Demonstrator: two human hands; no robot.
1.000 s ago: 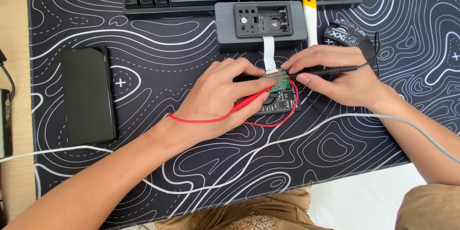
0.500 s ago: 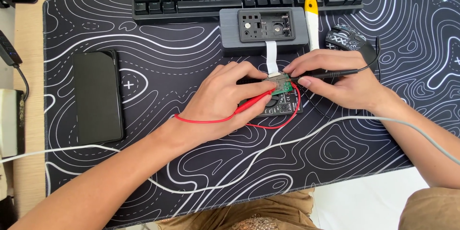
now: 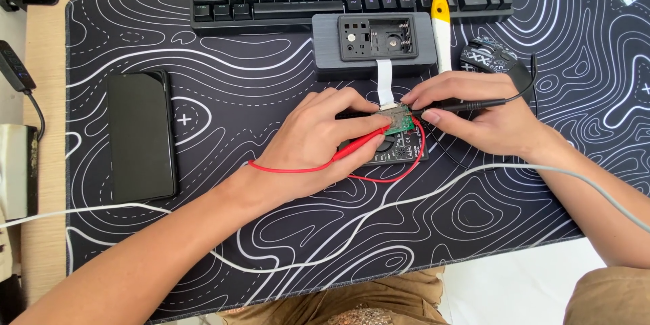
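The small green board (image 3: 395, 120) lies on the mat (image 3: 271, 244), just below the grey box (image 3: 325, 61), and a white flat ribbon (image 3: 384, 81) runs from the box down to the top edge of the board. The board is the meeting point of both hands. The left hand (image 3: 318, 139) comes to it from the left and below; its fingers are closed around the red probe (image 3: 362, 141). The long axis of this probe goes up and to the right, with the tip at the left edge of the board. The right hand (image 3: 477, 118) comes from the right side; it pinches the black probe (image 3: 460, 105), which lies almost level and points left, tip at the right edge of the board. So the two probes face each other across the board. Both hands are about equally near to it. A dark meter (image 3: 399, 149) lies partly under the board, just below it, and the red wire (image 3: 396, 175) loops around it.
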